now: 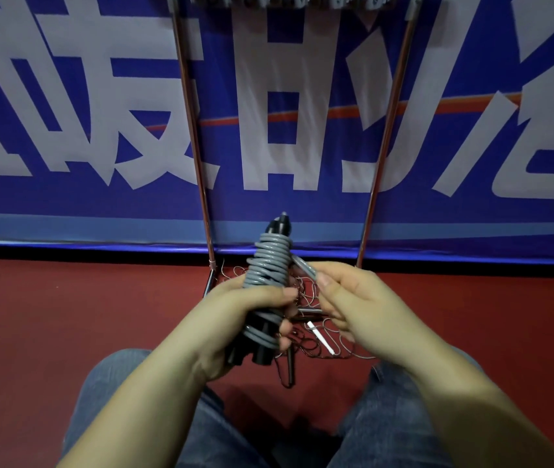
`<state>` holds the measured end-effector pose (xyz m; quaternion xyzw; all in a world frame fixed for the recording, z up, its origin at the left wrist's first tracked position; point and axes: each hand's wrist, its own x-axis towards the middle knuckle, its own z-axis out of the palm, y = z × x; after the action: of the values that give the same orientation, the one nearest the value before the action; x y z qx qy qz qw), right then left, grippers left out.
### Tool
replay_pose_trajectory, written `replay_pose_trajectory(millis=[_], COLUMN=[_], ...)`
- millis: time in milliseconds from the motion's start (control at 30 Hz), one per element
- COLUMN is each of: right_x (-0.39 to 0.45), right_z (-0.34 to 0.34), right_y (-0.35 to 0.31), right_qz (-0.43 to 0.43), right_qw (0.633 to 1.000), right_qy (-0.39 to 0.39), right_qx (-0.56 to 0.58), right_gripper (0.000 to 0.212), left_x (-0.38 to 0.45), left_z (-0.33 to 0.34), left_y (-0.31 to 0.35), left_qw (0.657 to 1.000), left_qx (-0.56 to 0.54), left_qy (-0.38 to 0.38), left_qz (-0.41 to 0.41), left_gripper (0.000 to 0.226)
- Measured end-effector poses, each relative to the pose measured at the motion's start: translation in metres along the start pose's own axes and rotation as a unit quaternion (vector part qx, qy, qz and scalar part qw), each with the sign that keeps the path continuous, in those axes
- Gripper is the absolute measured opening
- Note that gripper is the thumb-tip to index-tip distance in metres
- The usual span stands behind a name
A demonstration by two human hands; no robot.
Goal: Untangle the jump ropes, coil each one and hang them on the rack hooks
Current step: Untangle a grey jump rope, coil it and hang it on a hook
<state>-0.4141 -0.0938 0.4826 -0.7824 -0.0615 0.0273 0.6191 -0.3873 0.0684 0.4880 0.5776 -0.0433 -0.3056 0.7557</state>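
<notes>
1. Grey rope (269,261) was wound in tight turns around a pair of black handles (257,346), and the bundle stood tilted slightly, its tips pointing up towards the wall.
2. The left hand (238,325) gripped the lower half of that bundle, fingers curled round the handles and the lowest turns of cord.
3. The right hand (353,309) pinched the loose grey end (304,266) between thumb and fingertips, just beside the coil on its right.
4. Beneath both hands, on the red floor (66,315), lay a tangle of thin wire ropes (309,336) with slim dark handles and one white handle (319,339) among them.
5. The tangle sat at the foot of the metal rack (198,153), between its two slanted chrome poles.
6. The hooks (285,0) showed only partly at the top edge.
7. A blue banner (32,204) with large pale characters covered the wall behind the rack.
8. Knees in blue jeans (117,393) framed the lower view.
</notes>
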Motion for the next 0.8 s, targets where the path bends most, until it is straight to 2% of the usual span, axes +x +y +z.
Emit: replay_pose_trajectory(millis=[133,233,300,400,467,533,633,700,800], right_x=[-0.004,-0.006,-0.009,-0.011,-0.011,-0.009,-0.008,-0.007,-0.003], right_z=[-0.008,-0.009,-0.008,-0.006,-0.006,-0.008,-0.012,-0.017,-0.023], right_y=[0.000,-0.005,-0.009,-0.017,-0.021,-0.024,-0.030,-0.032,-0.027], right_qz=[-0.016,-0.019,-0.012,-0.003,-0.002,-0.002,-0.003,-0.019,-0.072], right_qw=[0.981,0.949,0.933,0.913,0.902,0.898,0.891,0.890,0.910], right_qy=[0.000,0.013,0.014,0.005,-0.007,-0.017,-0.035,-0.029,0.016], right_qx=[-0.194,-0.315,-0.361,-0.407,-0.432,-0.440,-0.453,-0.455,-0.408], right_gripper=[0.021,0.024,0.031,0.033,0.033,0.034,0.037,0.037,0.037], left_x=[0.000,0.002,0.007,0.011,0.011,0.011,0.011,0.008,0.003], left_z=[-0.004,-0.005,-0.009,-0.013,-0.011,-0.008,-0.005,-0.003,-0.003], left_y=[0.005,0.001,-0.004,-0.011,-0.014,-0.017,-0.019,-0.019,-0.012], left_qw=[1.000,0.990,0.947,0.817,0.753,0.708,0.662,0.653,0.642], left_qx=[-0.012,0.108,0.266,0.517,0.599,0.652,0.709,0.724,0.733], left_qy=[0.029,0.087,0.157,0.218,0.230,0.226,0.188,0.150,0.131], left_qz=[0.000,0.032,0.084,0.134,0.144,0.150,0.151,0.160,0.185], left_gripper=[0.023,0.021,0.019,0.019,0.017,0.019,0.019,0.019,0.024])
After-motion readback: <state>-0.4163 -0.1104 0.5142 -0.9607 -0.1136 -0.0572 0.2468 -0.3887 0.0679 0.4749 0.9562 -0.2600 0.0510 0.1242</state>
